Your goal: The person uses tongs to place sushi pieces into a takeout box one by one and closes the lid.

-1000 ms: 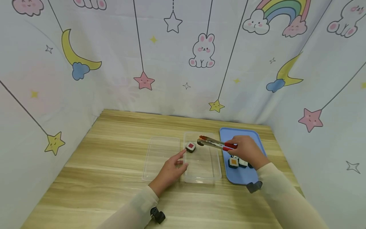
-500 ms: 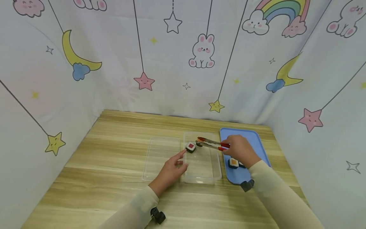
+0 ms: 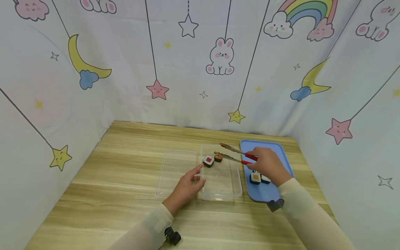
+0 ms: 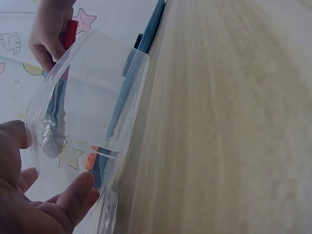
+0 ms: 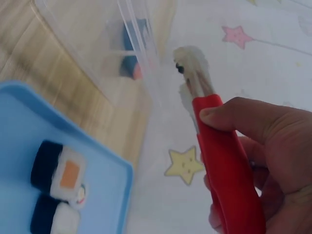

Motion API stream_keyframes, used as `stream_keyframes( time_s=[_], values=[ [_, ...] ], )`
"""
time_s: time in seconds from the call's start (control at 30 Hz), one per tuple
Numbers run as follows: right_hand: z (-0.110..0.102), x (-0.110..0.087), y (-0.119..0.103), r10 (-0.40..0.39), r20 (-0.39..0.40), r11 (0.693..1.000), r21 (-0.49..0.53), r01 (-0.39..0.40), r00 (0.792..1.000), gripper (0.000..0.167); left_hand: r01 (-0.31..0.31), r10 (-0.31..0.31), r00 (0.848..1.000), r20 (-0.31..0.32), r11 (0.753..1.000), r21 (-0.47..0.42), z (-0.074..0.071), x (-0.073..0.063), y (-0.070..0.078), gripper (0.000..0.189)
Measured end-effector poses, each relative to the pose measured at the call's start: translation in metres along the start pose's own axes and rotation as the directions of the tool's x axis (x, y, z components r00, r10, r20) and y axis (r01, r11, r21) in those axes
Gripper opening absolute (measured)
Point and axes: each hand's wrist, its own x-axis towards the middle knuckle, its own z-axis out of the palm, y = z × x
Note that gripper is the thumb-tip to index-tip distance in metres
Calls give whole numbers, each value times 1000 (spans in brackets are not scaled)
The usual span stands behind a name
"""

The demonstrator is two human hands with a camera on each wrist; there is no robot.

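Note:
My right hand (image 3: 269,166) grips a pair of metal tongs (image 5: 226,161) by the red handles. The tongs' arms stand spread above a clear plastic box (image 3: 222,187), with nothing between their tips. Inside the box, at its far left, a sushi roll with a red centre (image 3: 208,160) sits beside a small orange-topped sushi piece (image 3: 218,158). My left hand (image 3: 185,185) touches the box's left side with extended fingers, the thumb apart from them; the left wrist view shows the fingertips around the clear wall (image 4: 87,97).
A blue tray (image 3: 260,196) stands right of the box. It bears several sushi pieces, among them a roll with an orange centre (image 3: 255,177). Left of the box lies a clear lid (image 3: 178,166) on the wooden table (image 3: 125,166). A printed curtain (image 3: 181,69) encloses the table.
The tongs have opened and let go of the orange-topped sushi piece, which now rests in the box beside the red-centred roll. My right hand has drawn back slightly right. The left hand stays put.

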Motion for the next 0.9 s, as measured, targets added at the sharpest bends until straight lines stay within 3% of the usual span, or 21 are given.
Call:
stream_keyframes(
  time_s=[0.2,0.37,0.63,0.9],
  values=[
    [-14,-23,29,1,-76,1000,-21,-3,997,53,6,-6,1000,0,1000,5,1,0,0,62],
    [-23,-53,67,54,-137,998,-2,-55,989,53,9,-9,1000,-1,1000,3,3,0,0,62],
    [-31,-111,125,217,-76,976,4,-218,973,62,19,-19,1000,-1,1000,25,2,1,-1,63],
    [-26,-154,157,287,-16,958,2,-287,958,60,25,-25,1000,-3,999,25,2,1,-2,62]
  ],
)
